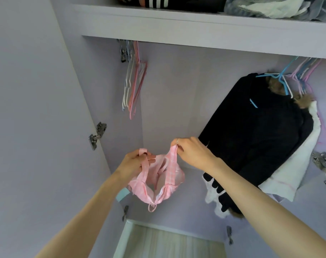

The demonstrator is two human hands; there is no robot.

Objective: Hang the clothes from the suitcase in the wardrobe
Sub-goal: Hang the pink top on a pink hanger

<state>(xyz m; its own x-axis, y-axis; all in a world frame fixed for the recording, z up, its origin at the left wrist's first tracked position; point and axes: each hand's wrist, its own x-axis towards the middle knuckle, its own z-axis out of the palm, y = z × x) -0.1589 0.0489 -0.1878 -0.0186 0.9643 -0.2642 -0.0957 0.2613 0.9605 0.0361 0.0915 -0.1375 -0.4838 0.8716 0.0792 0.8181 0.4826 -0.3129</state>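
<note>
The wardrobe (177, 86) stood open, with lilac walls and a shelf (195, 25) across the top that carried folded clothes (270, 6). On the right, a black garment (255, 138) hung from a blue hanger (281, 81), with a white garment (298, 164) just behind it and a cluster of pink and blue hangers (305, 75) beside them. On the left, a bunch of bare hangers (134, 84) in white and pink hung near the side wall. Metal hinges (97, 135) were fixed to the left door.

A pink checked top (158, 181) was held up in front of the wardrobe interior, between both hands. The left hand (134, 162) gripped one shoulder strap with curled fingers. The right hand (190, 151) pinched the other strap between thumb and fingers and wore a ring (177, 140). The garment sagged between the hands, and its tie cord (152, 206) dangled below.
</note>
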